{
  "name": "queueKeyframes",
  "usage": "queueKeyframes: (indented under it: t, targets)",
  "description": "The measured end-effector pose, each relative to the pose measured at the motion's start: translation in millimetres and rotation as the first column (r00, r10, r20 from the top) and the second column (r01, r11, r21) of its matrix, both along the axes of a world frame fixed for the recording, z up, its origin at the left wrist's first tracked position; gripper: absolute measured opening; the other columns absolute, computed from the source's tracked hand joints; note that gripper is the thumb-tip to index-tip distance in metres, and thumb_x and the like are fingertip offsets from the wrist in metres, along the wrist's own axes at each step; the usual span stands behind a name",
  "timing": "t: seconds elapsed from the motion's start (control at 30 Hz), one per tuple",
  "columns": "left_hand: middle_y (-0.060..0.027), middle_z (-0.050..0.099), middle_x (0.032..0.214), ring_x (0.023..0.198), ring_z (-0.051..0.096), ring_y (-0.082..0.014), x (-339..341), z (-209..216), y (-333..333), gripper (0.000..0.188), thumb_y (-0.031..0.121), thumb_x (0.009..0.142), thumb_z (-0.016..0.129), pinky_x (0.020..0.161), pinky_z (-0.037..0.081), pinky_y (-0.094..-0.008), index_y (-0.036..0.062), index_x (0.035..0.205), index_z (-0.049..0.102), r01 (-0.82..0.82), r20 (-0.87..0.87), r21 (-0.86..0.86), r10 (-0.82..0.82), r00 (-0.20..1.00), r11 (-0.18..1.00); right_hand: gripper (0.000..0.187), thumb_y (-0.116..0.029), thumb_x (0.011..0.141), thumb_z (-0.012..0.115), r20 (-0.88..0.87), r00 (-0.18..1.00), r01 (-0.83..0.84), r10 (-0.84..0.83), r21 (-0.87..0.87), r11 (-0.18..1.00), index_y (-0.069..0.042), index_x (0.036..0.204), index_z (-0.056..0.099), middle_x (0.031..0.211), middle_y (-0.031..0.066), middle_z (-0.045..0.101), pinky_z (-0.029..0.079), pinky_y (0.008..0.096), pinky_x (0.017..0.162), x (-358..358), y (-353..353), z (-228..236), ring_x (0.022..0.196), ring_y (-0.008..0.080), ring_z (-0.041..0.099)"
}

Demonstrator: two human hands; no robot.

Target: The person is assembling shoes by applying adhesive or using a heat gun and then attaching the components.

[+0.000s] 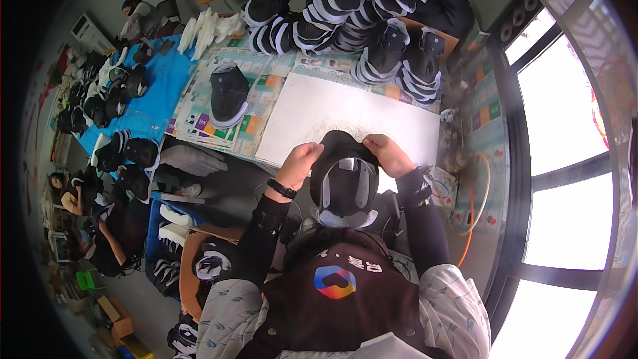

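A black shoe upper (339,145) with a pale grey lining is held in front of my chest, its inside facing up. At the upper's far left edge my left hand (299,166) is closed, thumb and fingers pinching the material. On the opposite edge my right hand (389,156) pinches it the same way. Just beyond both hands lies a white board (392,123) with dark specks scattered over its middle. Another black upper with a light rim (228,95) rests left of the board, on the patterned table cover (269,116).
Stacks of black-and-white uppers (339,3) line the table's far side. To the left, shoes cover a blue table (156,86). A cardboard box (193,272) and blue crate (154,229) stand low at left. Several other people sit farther off. Windows (558,139) border the right.
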State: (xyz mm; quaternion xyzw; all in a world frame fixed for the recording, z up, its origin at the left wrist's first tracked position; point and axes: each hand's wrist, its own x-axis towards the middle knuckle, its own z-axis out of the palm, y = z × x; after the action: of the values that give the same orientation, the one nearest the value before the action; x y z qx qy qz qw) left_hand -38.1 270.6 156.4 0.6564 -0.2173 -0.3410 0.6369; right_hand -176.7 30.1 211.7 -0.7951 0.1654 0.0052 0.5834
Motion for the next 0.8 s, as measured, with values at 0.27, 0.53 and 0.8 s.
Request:
queueKeyframes:
  t: [0.27, 0.53, 0.8]
  targets:
    - [0.0061, 0.061, 0.095, 0.090, 0.055, -0.0037, -21.6, 10.5, 8.7, 0.018, 0.020, 0.110, 0.060, 0.083, 0.045, -0.0211, 0.0040, 0.102, 0.067, -0.173, -0.283, -0.268, 0.094, 0.955, 0.948, 0.017, -0.014, 0.104, 0.067, 0.161, 0.986, -0.028, 0.032, -0.024, 0.999, 0.001, 0.112, 0.067, 0.091, 0.0019, 0.064, 0.049, 0.0295, 0.082, -20.8, 11.6, 0.0, 0.089, 0.0106, 0.056]
    - [0.0082, 0.056, 0.093, 0.089, 0.048, -0.0018, -20.2, -1.0, 13.6, 0.020, 0.022, 0.110, 0.060, 0.083, 0.039, -0.0208, 0.0066, 0.097, 0.064, -0.208, -0.224, -0.384, 0.127, 0.966, 0.900, 0.016, -0.009, 0.097, 0.077, 0.201, 0.968, 0.124, -0.149, 0.131, 0.984, 0.000, 0.107, 0.070, 0.104, 0.0043, 0.070, 0.055, 0.0266, 0.086, -66.7, 28.9, -7.3, 0.088, 0.0110, 0.066]
    - [0.0060, 0.058, 0.096, 0.092, 0.051, -0.0032, -18.5, 5.7, 2.1, 0.020, 0.024, 0.110, 0.061, 0.085, 0.042, -0.0214, 0.0052, 0.102, 0.064, -0.091, -0.279, -0.400, -0.027, 0.960, 0.912, 0.010, -0.004, 0.105, 0.061, 0.264, 0.956, -0.006, -0.127, 0.450, 0.893, -0.005, 0.097, 0.056, 0.080, -0.0033, 0.053, 0.042, 0.0217, 0.068, -57.2, 20.9, -27.9, 0.071, 0.0068, 0.050]
